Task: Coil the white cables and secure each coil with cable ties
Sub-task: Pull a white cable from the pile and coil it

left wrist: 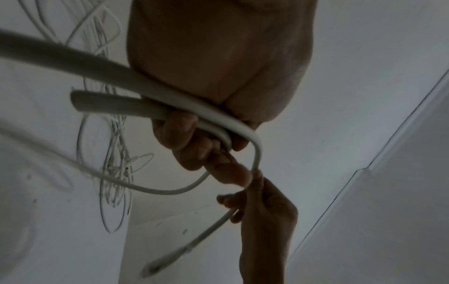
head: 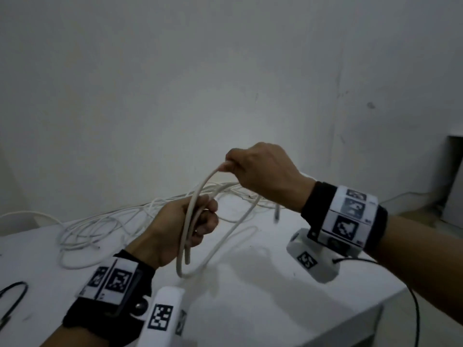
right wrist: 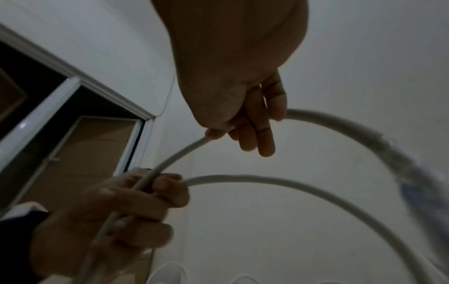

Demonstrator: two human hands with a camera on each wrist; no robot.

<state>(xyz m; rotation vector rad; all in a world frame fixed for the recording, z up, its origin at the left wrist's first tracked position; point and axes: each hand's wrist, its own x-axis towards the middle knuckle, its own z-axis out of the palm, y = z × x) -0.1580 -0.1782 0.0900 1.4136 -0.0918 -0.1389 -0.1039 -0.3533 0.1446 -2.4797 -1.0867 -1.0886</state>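
Observation:
A thick white cable (head: 226,231) hangs in a loop above the white table (head: 250,296). My left hand (head: 185,226) grips two strands of it in a fist, with a cut end hanging just below. In the left wrist view the same strands of the cable (left wrist: 184,107) cross my left hand (left wrist: 194,138). Higher and to the right, my right hand (head: 260,171) pinches the cable between thumb and fingers. The right wrist view shows the cable (right wrist: 175,159) running from my right hand (right wrist: 243,119) down to the left hand (right wrist: 116,211). The cable's plug end (head: 276,214) dangles blurred below my right wrist.
A tangle of thin white cables (head: 105,226) lies at the back left of the table. A black cable loop (head: 15,294) sits at the left edge. The table's right edge (head: 390,294) drops off near my right forearm. A pale wall stands close behind.

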